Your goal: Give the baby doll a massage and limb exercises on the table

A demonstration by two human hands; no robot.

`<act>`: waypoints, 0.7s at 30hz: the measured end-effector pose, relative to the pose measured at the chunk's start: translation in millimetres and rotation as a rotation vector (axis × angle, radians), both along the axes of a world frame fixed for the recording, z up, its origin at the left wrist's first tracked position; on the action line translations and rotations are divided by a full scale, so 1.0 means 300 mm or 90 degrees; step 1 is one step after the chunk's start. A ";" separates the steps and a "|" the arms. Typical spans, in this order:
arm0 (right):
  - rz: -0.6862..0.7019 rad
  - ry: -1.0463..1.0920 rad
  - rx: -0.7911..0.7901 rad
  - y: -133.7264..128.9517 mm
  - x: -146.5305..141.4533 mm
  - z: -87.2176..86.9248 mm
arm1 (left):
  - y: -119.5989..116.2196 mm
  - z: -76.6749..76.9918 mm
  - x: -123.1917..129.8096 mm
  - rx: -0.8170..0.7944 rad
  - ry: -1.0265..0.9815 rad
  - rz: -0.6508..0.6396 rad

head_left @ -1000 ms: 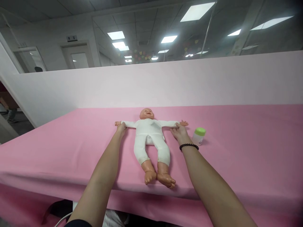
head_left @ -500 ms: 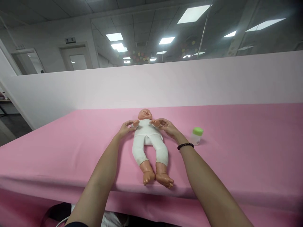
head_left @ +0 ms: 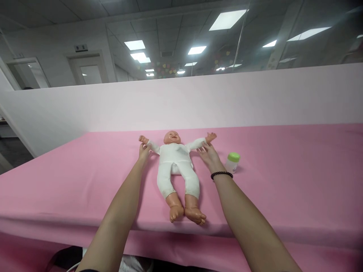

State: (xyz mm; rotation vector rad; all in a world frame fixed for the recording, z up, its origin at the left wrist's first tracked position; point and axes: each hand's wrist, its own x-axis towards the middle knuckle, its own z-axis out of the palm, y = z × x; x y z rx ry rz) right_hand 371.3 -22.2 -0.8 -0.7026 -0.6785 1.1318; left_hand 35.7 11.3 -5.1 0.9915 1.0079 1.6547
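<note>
A baby doll (head_left: 176, 155) in a white body suit lies on its back on the pink-covered table, head away from me and feet near the front edge. Its arms are stretched out to both sides. At the doll's left-side wrist in the view, my left hand (head_left: 144, 153) has its fingers and thumb closed on the sleeve. My right hand (head_left: 210, 155) holds the other forearm near the cuff, with some of its fingers spread below the sleeve. A dark beaded bracelet (head_left: 221, 173) circles my right wrist.
A small clear jar with a green lid (head_left: 233, 161) stands just right of my right wrist. Behind the pink table cover (head_left: 283, 181) rises a low white wall (head_left: 181, 102) with glass above it. The table's front edge runs below the doll's feet.
The doll's arms have gone from folded over its chest to spread wide. Both my hands have moved outward with them, while the body and legs stay in place.
</note>
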 end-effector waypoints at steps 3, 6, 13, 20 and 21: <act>0.114 -0.163 0.139 -0.043 -0.041 0.049 | -0.045 0.027 0.027 0.144 0.208 -0.196; 0.241 -0.415 0.146 -0.081 -0.083 0.076 | -0.084 0.041 0.049 0.172 0.353 -0.321; 0.062 -0.243 0.151 -0.067 -0.099 0.072 | -0.049 0.022 0.046 0.081 0.142 -0.128; -0.162 0.095 -0.234 0.011 0.010 0.001 | 0.024 -0.010 -0.010 -0.140 -0.089 0.079; -0.167 0.096 -0.245 0.015 0.018 -0.004 | 0.022 -0.007 -0.010 -0.131 -0.094 0.083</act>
